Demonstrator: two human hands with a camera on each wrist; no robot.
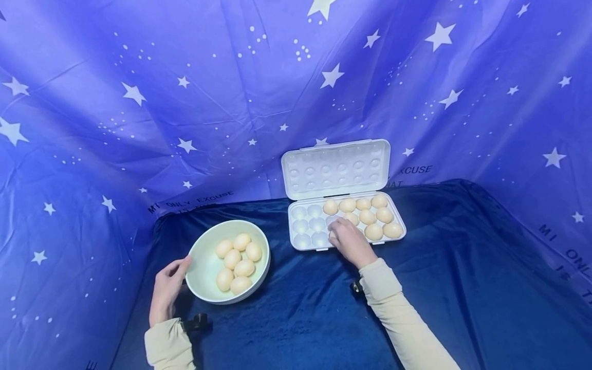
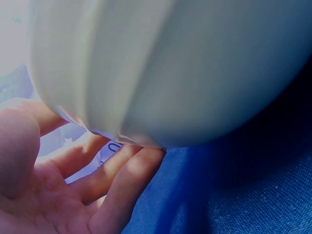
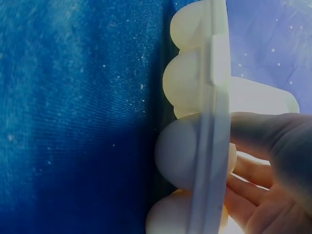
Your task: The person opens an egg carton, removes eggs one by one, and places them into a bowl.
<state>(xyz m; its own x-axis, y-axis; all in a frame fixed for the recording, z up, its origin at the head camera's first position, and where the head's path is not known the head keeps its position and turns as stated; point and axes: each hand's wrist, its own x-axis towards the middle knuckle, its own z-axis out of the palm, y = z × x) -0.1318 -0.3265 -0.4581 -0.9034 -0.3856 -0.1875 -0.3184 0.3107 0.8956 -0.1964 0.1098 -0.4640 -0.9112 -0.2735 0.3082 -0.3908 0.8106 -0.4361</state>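
My left hand (image 1: 167, 289) holds the rim of a pale green bowl (image 1: 200, 281) at its left side. Its fingers (image 2: 129, 173) lie against the bowl's outer wall (image 2: 209, 73). Several light brown eggs (image 1: 233, 259) are gathered inside the bowl. Over the front row of a white plastic egg box (image 1: 302, 248), my right hand (image 1: 352, 241) pinches an egg (image 3: 232, 158) between thumb and fingers, mostly hidden in the head view. Several more eggs (image 1: 367, 217) fill the cups at the right of the box. The cups in the two left columns are bare.
The box's lid (image 1: 335, 172) stands raised at the back, against a purple-blue curtain (image 1: 240, 103) with white stars. Dark blue cloth (image 1: 296, 318) covers the table. A black wrist-worn device (image 1: 199, 322) shows beside the left cuff.
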